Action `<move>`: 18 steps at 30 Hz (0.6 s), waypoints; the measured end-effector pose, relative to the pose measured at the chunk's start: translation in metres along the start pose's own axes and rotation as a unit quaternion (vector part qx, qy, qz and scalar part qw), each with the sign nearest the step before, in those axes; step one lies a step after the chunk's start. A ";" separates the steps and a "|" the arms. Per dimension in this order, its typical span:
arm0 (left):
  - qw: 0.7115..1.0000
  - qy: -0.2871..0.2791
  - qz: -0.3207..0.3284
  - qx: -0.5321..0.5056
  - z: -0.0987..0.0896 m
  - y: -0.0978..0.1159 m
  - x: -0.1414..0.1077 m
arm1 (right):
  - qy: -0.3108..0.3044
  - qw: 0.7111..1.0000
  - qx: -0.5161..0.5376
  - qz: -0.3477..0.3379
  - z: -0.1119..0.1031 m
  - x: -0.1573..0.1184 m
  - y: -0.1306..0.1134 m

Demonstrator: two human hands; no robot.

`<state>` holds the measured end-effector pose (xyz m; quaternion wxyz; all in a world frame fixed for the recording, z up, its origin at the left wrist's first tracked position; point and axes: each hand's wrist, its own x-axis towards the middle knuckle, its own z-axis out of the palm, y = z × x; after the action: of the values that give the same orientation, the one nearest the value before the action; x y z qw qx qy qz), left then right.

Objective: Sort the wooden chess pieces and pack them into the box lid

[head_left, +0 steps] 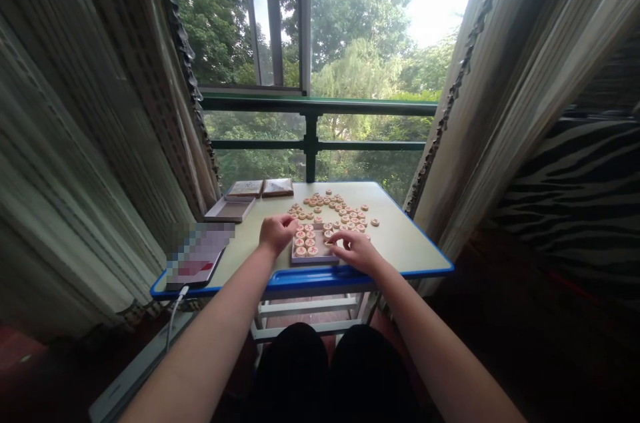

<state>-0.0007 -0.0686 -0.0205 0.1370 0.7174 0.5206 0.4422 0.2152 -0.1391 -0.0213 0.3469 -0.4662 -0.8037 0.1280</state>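
I'm likely boxing pieces (313, 251) at the surface's (420, 249) front edge, right hand (356, 249) seemingly pinching one to align. Left hand (277, 233), I can't tell.

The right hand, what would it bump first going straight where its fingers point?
The right hand would probably bump the round pieces on the left side of the box; its height is unclear, so it might pass above.

Device screen (200, 249) pixelated, disc markings (313, 251) mostly too small; 2 curtains (90, 116) cropped
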 end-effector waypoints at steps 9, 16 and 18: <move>0.998 0.024 0.019 0.048 0.004 -0.002 0.004 | 0.008 0.992 -0.119 -0.041 0.003 -0.007 -0.007; 0.998 0.028 -0.039 0.027 0.009 -0.012 0.011 | -0.022 0.982 -0.168 -0.080 0.003 -0.012 -0.011; 0.999 0.019 -0.035 0.027 0.010 -0.012 0.011 | -0.014 0.983 -0.163 -0.090 0.002 -0.014 -0.013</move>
<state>0.0001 -0.0512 -0.0283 0.1230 0.6933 0.5600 0.4366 0.2099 -0.1572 -0.0215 0.2654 -0.4407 -0.8570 -0.0295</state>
